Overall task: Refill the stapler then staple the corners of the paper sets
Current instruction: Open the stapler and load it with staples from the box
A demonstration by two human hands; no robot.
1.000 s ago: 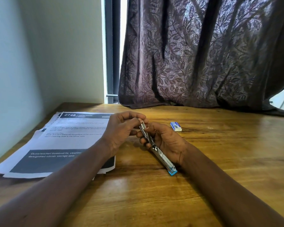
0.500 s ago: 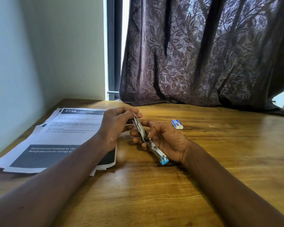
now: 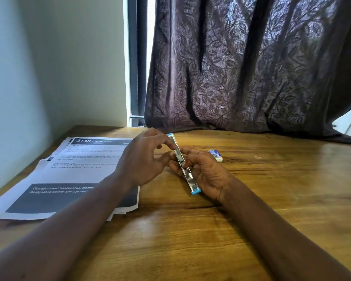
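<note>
A slim metal stapler with blue plastic ends lies opened out along its length above the table. My right hand cradles it from below, fingers curled round its middle. My left hand reaches over from the left, and its fingertips pinch the stapler's upper arm near the far blue tip. Printed paper sets lie fanned on the left of the wooden table, partly under my left forearm. A small blue and white staple box sits just beyond my right hand.
A dark leaf-patterned curtain hangs along the table's far edge. A pale wall bounds the left side. The table's right half and near part show bare wood.
The stapler's upper arm has swung out further, so its far blue tip now shows beyond my left fingers. Both hands stayed at mid-table; the camera tilted slightly.
</note>
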